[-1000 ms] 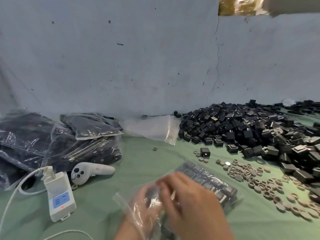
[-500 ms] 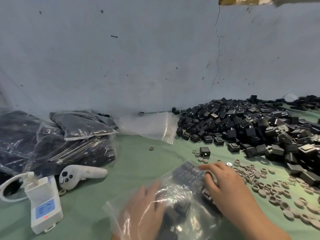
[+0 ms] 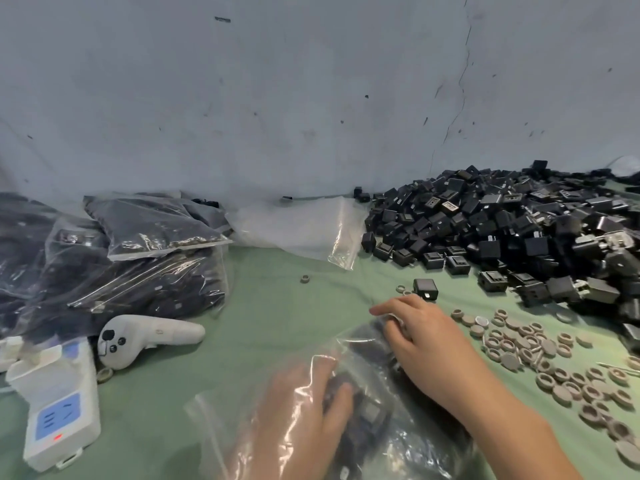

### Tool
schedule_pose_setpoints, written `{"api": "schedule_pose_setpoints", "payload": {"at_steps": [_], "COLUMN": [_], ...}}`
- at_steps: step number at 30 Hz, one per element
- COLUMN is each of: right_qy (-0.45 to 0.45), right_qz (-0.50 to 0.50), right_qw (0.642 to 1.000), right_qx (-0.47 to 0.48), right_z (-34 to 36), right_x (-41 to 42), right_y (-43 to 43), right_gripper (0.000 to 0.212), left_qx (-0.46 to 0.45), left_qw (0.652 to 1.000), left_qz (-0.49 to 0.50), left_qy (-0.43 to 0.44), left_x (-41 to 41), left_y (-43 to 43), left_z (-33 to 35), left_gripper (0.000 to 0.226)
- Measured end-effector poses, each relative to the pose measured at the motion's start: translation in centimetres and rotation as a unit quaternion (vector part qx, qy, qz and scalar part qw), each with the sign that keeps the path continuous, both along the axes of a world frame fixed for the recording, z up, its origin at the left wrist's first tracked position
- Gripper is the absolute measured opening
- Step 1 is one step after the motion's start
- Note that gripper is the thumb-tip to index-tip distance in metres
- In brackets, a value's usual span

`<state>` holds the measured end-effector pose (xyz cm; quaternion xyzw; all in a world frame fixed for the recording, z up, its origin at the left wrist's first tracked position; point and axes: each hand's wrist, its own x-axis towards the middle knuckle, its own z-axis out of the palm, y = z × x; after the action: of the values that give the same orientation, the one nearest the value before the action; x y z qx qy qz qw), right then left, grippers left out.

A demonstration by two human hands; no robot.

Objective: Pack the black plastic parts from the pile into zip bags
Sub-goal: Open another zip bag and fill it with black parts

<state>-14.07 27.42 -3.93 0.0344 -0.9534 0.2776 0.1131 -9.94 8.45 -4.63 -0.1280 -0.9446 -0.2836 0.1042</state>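
Lying on the green cloth (image 3: 277, 306) at lower centre of the head view, a clear zip bag (image 3: 415, 445) partly filled with black plastic parts (image 3: 370, 410) is gripped at its far end by the curled fingers of the right hand (image 3: 426, 344). The left hand (image 3: 298, 410) is seen through the film, its grip impossible to tell. The loose pile (image 3: 502, 230) is heaped at right, filled bags (image 3: 138, 265) at left.

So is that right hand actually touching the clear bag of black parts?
Touching. The head view shows the right hand with fingers curled onto the far end of the zip bag, the clear plastic crumpling under them.
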Motion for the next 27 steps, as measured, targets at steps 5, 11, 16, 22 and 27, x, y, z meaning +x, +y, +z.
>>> {"api": "schedule_pose_setpoints", "payload": {"at_steps": [5, 11, 16, 22, 27], "right_qy": [-0.017, -0.025, -0.024, -0.025, -0.019], "right_qz": [0.015, 0.017, 0.022, 0.024, 0.02], "right_qw": [1.0, 1.0, 0.999, 0.999, 0.999], "right_qx": [-0.001, -0.006, -0.007, 0.005, 0.023], "right_z": [-0.4, -0.5, -0.8, -1.3, -1.5], "right_x": [-0.2, 0.2, 0.1, 0.1, 0.2], "right_y": [-0.2, -0.4, -0.8, -1.0, -1.2], "right_gripper": [0.03, 0.032, 0.03, 0.03, 0.032], "left_qx": [0.165, 0.119, 0.09, 0.107, 0.024], "left_qw": [0.963, 0.987, 0.993, 0.988, 0.993], "left_qz": [-0.11, -0.066, -0.061, -0.072, -0.086], "left_qy": [-0.183, -0.08, -0.038, -0.081, -0.075], "left_x": [0.5, 0.7, 1.2, 1.0, 0.5], "left_y": [1.5, 0.0, -1.0, -1.6, -0.8], "left_z": [-0.1, 0.3, -0.4, -0.9, -1.1], "left_gripper": [0.023, 0.017, 0.02, 0.017, 0.027]}}
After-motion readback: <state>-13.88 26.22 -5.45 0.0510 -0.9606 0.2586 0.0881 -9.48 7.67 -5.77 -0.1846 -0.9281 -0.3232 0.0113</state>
